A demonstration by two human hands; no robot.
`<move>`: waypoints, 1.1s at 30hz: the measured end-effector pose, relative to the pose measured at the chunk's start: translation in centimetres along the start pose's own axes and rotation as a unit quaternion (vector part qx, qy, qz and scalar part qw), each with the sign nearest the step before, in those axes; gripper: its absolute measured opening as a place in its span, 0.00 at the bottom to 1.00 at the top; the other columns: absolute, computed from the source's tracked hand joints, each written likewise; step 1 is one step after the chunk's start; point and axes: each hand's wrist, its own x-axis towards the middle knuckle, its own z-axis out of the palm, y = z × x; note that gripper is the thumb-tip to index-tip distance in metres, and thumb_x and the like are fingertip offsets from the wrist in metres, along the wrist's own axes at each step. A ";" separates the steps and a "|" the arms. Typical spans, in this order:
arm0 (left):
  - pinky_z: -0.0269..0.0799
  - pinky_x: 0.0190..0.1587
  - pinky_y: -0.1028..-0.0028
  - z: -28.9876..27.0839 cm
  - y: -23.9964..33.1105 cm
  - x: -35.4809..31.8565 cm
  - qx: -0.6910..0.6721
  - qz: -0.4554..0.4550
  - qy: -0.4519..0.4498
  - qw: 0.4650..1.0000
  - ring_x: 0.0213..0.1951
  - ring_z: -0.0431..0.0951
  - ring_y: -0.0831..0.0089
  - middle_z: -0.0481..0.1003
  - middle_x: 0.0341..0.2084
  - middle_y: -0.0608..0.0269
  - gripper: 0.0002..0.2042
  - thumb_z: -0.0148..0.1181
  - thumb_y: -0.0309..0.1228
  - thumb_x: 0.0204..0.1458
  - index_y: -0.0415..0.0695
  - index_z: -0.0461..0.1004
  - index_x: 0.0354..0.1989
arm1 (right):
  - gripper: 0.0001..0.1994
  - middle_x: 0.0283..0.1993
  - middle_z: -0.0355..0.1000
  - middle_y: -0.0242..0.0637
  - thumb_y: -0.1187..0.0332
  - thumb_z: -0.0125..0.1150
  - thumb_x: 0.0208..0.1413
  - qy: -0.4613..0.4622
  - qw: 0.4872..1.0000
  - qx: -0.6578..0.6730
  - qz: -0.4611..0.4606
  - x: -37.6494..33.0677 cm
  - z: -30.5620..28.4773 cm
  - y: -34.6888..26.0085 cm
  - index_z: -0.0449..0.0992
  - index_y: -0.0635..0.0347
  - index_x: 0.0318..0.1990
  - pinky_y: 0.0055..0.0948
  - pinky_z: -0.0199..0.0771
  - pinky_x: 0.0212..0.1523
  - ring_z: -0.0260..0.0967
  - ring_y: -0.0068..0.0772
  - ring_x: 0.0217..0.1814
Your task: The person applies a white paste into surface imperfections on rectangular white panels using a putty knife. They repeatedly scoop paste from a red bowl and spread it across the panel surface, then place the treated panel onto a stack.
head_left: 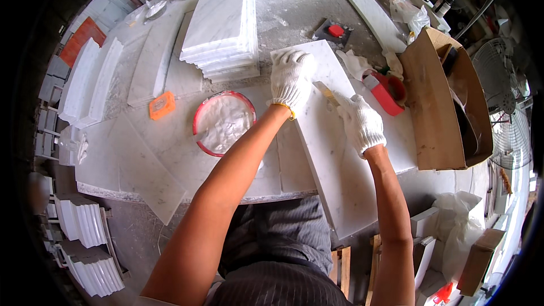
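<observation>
A long white marble slab (334, 158) with grey veins lies slanted across the bench, its near end jutting past the front edge. My left hand (293, 77), in a white knitted glove, is closed at the slab's far left edge, fingers curled and partly hidden. In my gloved right hand (361, 122) is a putty knife (326, 93), its blade pointing to the far left just above or on the slab; I cannot tell if it touches. Left of my left forearm stands a red-rimmed round tub (199, 118) of white paste.
Stacked marble slabs (218, 17) stand behind the tub, near an orange square object (162, 105). To the right are a red tape roll (386, 92), an open cardboard box (428, 102) and a fan (507, 136). A small red object (336, 30) lies on a dark plate at the back.
</observation>
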 end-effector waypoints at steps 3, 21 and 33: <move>0.63 0.61 0.60 0.0 -0.1 0.0 0.003 -0.002 0.002 1.000 0.53 0.73 0.58 0.77 0.45 0.60 0.10 0.56 0.29 0.53 0.47 0.78 0.42 | 0.20 0.45 0.72 0.49 0.69 0.53 0.61 -0.014 0.999 -0.005 -0.029 -0.2 -1.0 -0.9 0.73 0.46 0.60 0.45 0.73 0.46 0.72 0.56 0.45; 0.63 0.61 0.60 0.0 -0.1 0.0 0.009 -0.007 -0.003 1.000 0.53 0.73 0.58 0.78 0.45 0.59 0.10 0.53 0.30 0.55 0.46 0.78 0.43 | 0.20 0.43 0.72 0.50 0.70 0.51 0.60 -0.023 0.999 0.007 -0.037 -0.4 -1.7 -1.3 0.73 0.46 0.60 0.46 0.72 0.45 0.72 0.56 0.44; 0.62 0.62 0.60 0.3 -0.1 -0.1 0.015 -0.011 0.014 1.000 0.53 0.73 0.58 0.78 0.44 0.58 0.11 0.56 0.28 0.48 0.46 0.78 0.41 | 0.22 0.43 0.70 0.50 0.70 0.50 0.60 -0.069 0.997 0.031 -0.024 -0.7 -1.5 -1.2 0.71 0.47 0.62 0.46 0.71 0.47 0.72 0.57 0.44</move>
